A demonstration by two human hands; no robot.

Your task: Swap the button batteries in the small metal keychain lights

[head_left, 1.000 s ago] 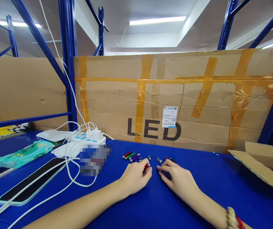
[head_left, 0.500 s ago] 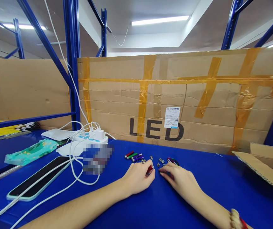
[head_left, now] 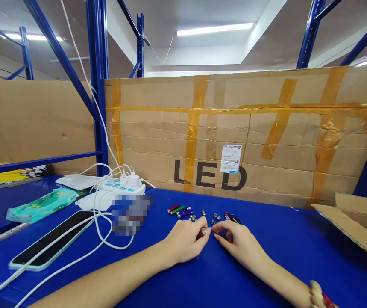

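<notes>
My left hand point(head_left: 188, 239) is closed around a small red metal tube point(head_left: 201, 233), whose round silver end faces right. Just right of it hovers my right hand point(head_left: 244, 241), its thumb and index tips slightly apart, with nothing visible between them. Beyond the hands, several small tubes lie side by side: a red tube point(head_left: 174, 208), a green tube point(head_left: 178, 210) and purple tubes point(head_left: 185, 213). Several small silver round pieces point(head_left: 215, 216) are scattered close to my fingertips. Coloured carabiner-like clips point(head_left: 232, 217) lie behind my right hand, partly covered by it.
To the left are a phone point(head_left: 51, 239) under white cables, a power strip point(head_left: 132, 185) with plugs, and a green soft pack point(head_left: 42, 204). A tall cardboard sheet point(head_left: 157, 145) stands behind the blue table point(head_left: 215, 278). An open carton point(head_left: 356, 222) sits at right.
The red tube in my left hand has turned so its silver end shows more fully. My right fingertips have shifted slightly left and parted a little.
</notes>
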